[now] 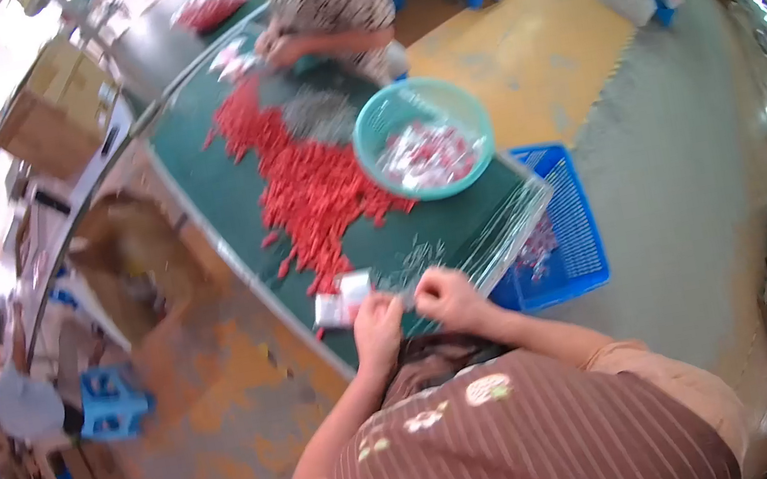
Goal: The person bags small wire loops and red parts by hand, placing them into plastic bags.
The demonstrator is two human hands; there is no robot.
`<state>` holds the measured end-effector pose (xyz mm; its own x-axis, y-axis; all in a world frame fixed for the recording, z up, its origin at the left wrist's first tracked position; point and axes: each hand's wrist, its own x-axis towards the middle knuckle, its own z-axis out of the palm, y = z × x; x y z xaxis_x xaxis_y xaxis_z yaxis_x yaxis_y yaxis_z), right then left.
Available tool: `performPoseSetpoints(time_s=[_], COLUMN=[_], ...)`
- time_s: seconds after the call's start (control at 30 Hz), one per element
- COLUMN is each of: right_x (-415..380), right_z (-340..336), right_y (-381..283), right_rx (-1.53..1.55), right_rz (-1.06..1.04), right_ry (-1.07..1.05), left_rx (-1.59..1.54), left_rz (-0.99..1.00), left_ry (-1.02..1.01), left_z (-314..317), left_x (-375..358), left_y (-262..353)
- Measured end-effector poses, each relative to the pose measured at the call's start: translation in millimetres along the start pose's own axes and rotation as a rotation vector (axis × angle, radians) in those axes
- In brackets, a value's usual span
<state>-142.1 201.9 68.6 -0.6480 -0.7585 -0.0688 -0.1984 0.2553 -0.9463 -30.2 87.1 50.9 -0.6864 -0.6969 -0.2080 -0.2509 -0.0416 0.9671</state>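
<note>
At the near end of the green table [209, 167], my left hand [380, 331] is closed in a pinch beside small white packets or cards [344, 301]. Close to its right, my right hand [449, 301] has its fingers curled together. Whatever sits between the fingertips is too small and blurred to name. Just beyond my hands lie thin, shiny, wire-like pieces [422, 255]. A long heap of small red pieces [309, 186] spreads up the table, next to a pile of grey pieces [319, 113].
A turquoise basket [373, 162] of small clear packets stands on the table's right side. Below that edge is a blue crate [583, 216]. Across the table a person [334, 4] works with their hands. At left are a cardboard box [135, 240] and a blue stool [113, 401].
</note>
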Motion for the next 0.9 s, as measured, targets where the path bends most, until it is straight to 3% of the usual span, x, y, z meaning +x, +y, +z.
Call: performPoseSetpoints(time_s=[0.03, 0.07, 0.1, 0.23, 0.27, 0.3, 0.37, 0.43, 0.53, 0.57, 0.63, 0.67, 0.77, 0.9], right_x=[1, 1, 5, 17, 19, 22, 26, 22, 18, 15, 15, 13, 10, 13], right_z=[9, 13, 14, 14, 9, 10, 17, 18, 21, 24, 20, 22, 20, -25], right_y=[19, 24, 29, 37, 36, 45, 69, 63, 54, 53, 43, 48, 62, 103], right_rx=[-0.042, 0.001, -0.059, 0.137, 0.130, 0.114, 0.098, 0.077, -0.030, 0.018, 0.074, 0.133, 0.212, -0.452], right_rz=[-0.185, -0.122, -0.258, -0.060, -0.039, -0.053, -0.065, -0.081, -0.168, -0.054, 0.068, 0.126, 0.112, 0.017], right_ry=[0.019, -0.017, -0.019, -0.120, -0.149, -0.171, -0.230, -0.191, -0.006, -0.034, -0.093, -0.149, -0.241, -0.013], left_rx=[0.101, 0.255, 0.207, 0.507, 0.428, 0.526, 0.036, -0.132, -0.253, -0.267, -0.231, -0.306, -0.343, -0.243], left_rz=[0.064, 0.092, 0.064, 0.296, 0.180, 0.193, -0.280, -0.170, -0.255, -0.218, -0.373, -0.426, -0.480, -0.326], left_ry=[-0.047, -0.131, -0.186, -0.332, -0.353, -0.339, -0.413, -0.315, -0.264, -0.238, -0.344, -0.206, -0.190, -0.012], left_z=[-3, -6, -6, -25, -21, -25, -24, -16, -13, -15, -26, -22, -31, -44], left_x=[7, 11, 17, 58, 61, 71, 59, 51, 41, 38, 34, 25, 20, 24], left_y=[-27, -21, -15, -126, -106, -132, -85, -66, -44, -51, -34, -27, -25, -44])
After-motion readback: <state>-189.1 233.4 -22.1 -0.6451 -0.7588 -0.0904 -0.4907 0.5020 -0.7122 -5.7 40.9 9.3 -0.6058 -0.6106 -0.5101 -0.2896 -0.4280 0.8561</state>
